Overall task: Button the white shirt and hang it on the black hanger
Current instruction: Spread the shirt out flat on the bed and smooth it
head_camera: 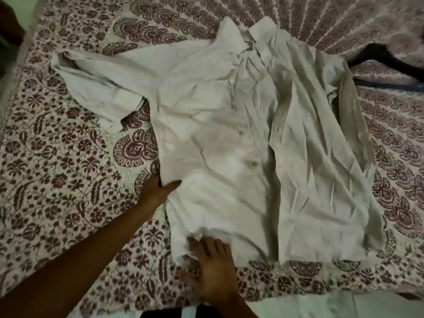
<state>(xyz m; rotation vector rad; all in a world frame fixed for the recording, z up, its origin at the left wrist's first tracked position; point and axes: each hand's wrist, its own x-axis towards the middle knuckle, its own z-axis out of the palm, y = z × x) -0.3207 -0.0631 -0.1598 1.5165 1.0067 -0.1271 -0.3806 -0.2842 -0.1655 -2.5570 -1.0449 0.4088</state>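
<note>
- A cotton bedspread (pixel 68 180) printed with maroon flowers and paisley on a pale ground covers the whole surface under everything else.
- A crumpled, long-sleeved white shirt (pixel 229 111) of thin creased fabric lies front-up in the middle of the bedspread, with its collar (pixel 231 35) at the far end and its hem nearest the person.
- One sleeve (pixel 98 83) of the shirt stretches out to the left, its end folded back on itself.
- The left hand (pixel 158 187) reaches in from the lower left on a bare forearm and pinches the shirt's left side edge. The thumb lies on top of the cloth and the fingers are tucked out of sight beneath it.
- The right hand (pixel 211 267) comes up from the bottom edge and rests flat on the hem at the shirt's lower left corner, fingers straight and spread, pressing the cloth and gripping nothing.
- Small pale buttons (pixel 241 133) show in a line down the middle of the shirt. The right front panel lies loose with its edge just beside them, overlapping the left panel lower down. Whether anything is fastened near the collar cannot be told.
- A black plastic hanger (pixel 390 63) lies on the bedspread at the far right, just beside the shirt's right shoulder and partly cut off by the frame edge.
</note>
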